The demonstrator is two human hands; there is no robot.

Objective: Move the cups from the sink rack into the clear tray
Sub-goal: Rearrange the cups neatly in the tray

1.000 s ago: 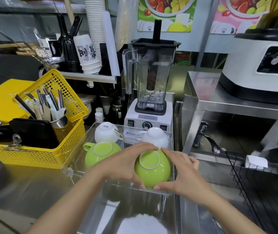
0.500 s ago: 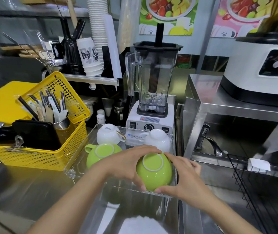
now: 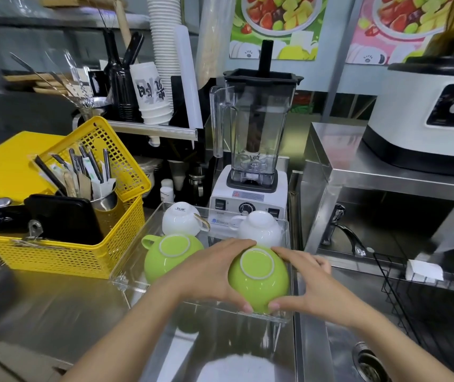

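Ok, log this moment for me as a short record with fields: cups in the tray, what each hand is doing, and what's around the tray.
cups in clear tray: four, all upside down
back row: white cup with handle, second white cup
front row: green cup on the left, green cup on the right
left hand: grip on the right green cup's left side
right hand: grip on that cup's right side
behind tray: blender
left of tray: yellow basket
right of tray: black sink rack; no cups visible on it
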